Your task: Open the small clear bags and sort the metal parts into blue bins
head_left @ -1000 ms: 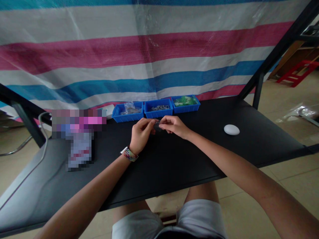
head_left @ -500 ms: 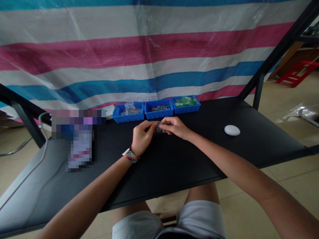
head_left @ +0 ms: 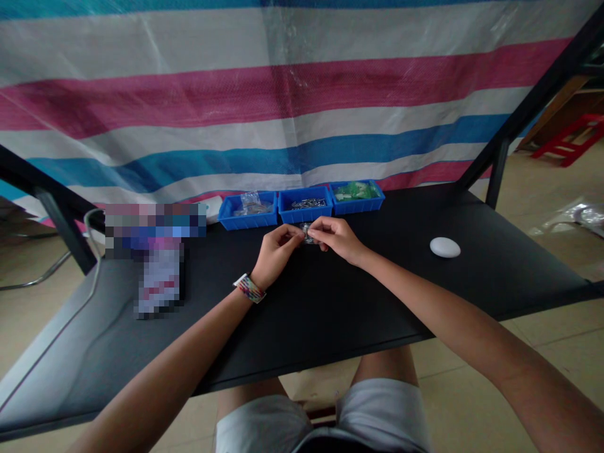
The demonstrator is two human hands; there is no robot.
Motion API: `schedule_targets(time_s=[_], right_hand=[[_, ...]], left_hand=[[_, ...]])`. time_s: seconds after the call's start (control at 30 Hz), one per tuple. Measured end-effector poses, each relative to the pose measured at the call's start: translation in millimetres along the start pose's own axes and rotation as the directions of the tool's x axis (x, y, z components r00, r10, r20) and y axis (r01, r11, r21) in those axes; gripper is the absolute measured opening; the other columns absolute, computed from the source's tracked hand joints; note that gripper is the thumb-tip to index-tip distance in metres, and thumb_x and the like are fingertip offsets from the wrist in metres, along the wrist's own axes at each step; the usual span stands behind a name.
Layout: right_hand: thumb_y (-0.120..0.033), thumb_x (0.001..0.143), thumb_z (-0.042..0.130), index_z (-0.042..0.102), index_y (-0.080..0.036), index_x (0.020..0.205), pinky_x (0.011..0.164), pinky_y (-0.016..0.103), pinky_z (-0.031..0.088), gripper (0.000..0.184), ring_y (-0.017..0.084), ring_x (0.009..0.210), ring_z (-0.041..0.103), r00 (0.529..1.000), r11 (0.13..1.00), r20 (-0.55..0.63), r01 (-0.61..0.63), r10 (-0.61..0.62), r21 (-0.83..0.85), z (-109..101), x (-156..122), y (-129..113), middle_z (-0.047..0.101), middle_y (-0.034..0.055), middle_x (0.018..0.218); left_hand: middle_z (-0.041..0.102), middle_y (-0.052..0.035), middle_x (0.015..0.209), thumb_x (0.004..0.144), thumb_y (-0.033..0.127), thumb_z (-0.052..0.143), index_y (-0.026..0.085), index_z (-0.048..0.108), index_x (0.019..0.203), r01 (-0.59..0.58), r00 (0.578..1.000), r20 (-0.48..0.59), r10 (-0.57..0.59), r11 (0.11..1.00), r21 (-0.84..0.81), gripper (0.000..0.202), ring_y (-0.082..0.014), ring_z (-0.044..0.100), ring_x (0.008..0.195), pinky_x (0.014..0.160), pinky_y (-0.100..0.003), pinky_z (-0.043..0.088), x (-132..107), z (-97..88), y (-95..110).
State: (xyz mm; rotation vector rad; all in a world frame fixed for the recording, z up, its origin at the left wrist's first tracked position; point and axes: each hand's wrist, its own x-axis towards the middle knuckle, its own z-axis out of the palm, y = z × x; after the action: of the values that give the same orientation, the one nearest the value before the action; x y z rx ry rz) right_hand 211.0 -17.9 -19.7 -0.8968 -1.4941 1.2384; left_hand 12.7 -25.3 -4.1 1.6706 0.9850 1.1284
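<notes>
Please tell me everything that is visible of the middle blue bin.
The middle blue bin is a shallow, open-topped rectangular box, apparently plastic. It stands upright on the black table, holding loose, slim, shiny pieces that look metallic. The left bin and the right bin, also blue, sit close beside it; whether they touch is unclear.

Striped tarp (head_left: 198, 100) hanging behind black table (head_left: 340, 308). White oval object (head_left: 445, 247) on tabletop, right side. Pale cable (head_left: 97, 270) down left side. Red stool (head_left: 572, 155) on floor (head_left: 557, 327), far right.
</notes>
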Motion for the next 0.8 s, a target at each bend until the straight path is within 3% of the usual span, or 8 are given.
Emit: schedule_targets(time_s=[0.43,0.8], right_hand=[[-0.042,0.085,0.075,0.069,-0.018,0.088,0.050,0.024,0.045,0.025,0.010,0.053,0.057,0.999,0.999,0.032,-0.038,0.039,-0.025,1.3,-0.3,-1.1,0.063,-0.0023,0.072],[-0.038,0.087,0.074,0.067,-0.019,0.088,0.055,0.025,0.047,0.019,0.012,0.061,0.057,0.995,0.998,0.095,-0.010,0.016,-0.061,5.8,-5.6,-8.4,0.063,-0.0013,0.076]], left_hand=[[0.071,-0.0045,0.083,0.091,0.041,0.072,0.017,0.070,0.085,-0.043,0.999,-0.028,0.045,0.996,0.083,0.025,-0.0182,0.065,0.076,0.072,-0.030,0.051,-1.3,0.3,-5.5],[0.065,0.0000,0.077,0.083,0.029,0.070,0.018,0.061,0.078,-0.047,0.999,-0.007,0.048,0.991,0.127,0.014,-0.0143,0.059,0.071,0.068,-0.027,0.049,-4.0,5.1,-3.7]])
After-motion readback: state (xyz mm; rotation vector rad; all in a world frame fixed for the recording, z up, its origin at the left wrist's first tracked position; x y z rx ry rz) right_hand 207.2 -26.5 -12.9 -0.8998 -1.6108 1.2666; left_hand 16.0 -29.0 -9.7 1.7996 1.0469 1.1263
